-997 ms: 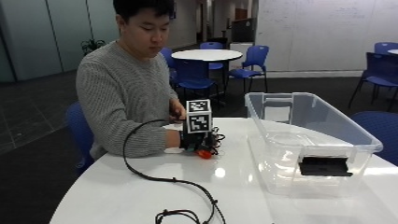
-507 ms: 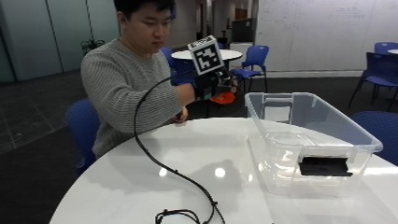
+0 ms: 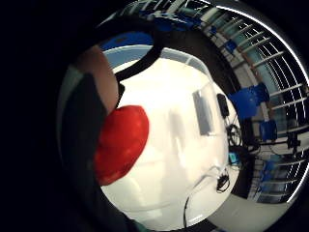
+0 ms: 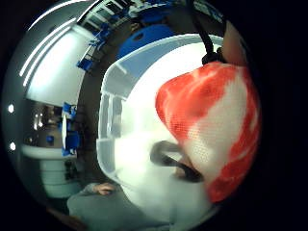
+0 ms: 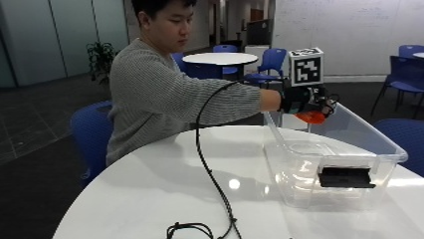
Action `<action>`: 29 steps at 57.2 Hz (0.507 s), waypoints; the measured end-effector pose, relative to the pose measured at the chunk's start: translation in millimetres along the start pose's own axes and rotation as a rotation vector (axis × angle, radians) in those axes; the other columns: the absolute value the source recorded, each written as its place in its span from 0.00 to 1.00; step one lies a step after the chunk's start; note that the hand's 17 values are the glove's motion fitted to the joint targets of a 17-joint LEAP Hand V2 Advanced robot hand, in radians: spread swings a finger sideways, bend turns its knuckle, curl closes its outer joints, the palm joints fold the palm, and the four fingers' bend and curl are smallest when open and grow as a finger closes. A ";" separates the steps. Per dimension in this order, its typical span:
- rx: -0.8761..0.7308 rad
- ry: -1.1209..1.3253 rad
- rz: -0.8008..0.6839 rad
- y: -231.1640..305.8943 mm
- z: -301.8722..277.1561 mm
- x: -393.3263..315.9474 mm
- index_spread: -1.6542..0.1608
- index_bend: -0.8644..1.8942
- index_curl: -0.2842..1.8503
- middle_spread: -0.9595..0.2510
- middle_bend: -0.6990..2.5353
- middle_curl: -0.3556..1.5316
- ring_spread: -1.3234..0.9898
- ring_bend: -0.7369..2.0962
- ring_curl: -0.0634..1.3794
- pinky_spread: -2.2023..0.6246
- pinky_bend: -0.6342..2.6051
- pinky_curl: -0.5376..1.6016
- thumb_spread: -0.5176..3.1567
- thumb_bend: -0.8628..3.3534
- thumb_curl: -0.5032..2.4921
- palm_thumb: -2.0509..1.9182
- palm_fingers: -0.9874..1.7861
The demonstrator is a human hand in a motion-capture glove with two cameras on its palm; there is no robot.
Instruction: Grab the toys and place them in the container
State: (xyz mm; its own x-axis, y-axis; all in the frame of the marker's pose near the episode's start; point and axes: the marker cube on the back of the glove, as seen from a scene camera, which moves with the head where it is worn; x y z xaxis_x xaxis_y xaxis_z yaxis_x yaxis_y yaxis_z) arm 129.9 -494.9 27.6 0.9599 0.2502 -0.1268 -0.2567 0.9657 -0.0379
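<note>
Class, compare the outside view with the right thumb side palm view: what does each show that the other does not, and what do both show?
Only the outside view shows the whole scene: the gloved right hand gripping the red toy above the clear plastic container, the round white table, and the black latch on the container's near end. Only the thumb side palm view shows the toy's surface up close: red mottled with white, woven texture. Both show the toy, the container, which has no toys in it yet, and the person's grey sweater sleeve.
</note>
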 end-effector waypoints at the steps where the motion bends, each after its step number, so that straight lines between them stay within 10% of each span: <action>1: -0.003 -0.011 0.008 -2.4 2.3 -0.6 0.71 0.55 0.64 0.53 0.51 0.75 0.29 0.64 0.61 0.66 0.54 0.52 0.35 0.23 0.53 0.64 0.53; 14: -0.243 0.112 0.102 2.0 38.6 6.4 0.70 0.50 0.66 0.53 0.49 0.75 0.32 0.64 0.62 0.70 0.51 0.50 0.38 0.21 0.53 0.62 0.43; 19: -0.310 0.045 0.043 8.1 42.2 -0.4 0.69 0.43 0.58 0.55 0.41 0.67 0.38 0.51 0.55 0.75 0.50 0.49 0.42 0.18 0.45 0.52 0.21; 29: -0.294 0.025 -0.007 17.5 40.2 -5.0 0.69 0.35 0.47 0.61 0.27 0.55 0.47 0.37 0.44 0.78 0.46 0.45 0.44 0.18 0.38 0.49 0.23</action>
State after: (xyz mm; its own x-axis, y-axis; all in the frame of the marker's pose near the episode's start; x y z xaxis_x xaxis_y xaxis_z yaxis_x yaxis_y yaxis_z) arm 125.2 -476.4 67.5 0.9596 0.2386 -0.1494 -0.2755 0.9051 -0.3240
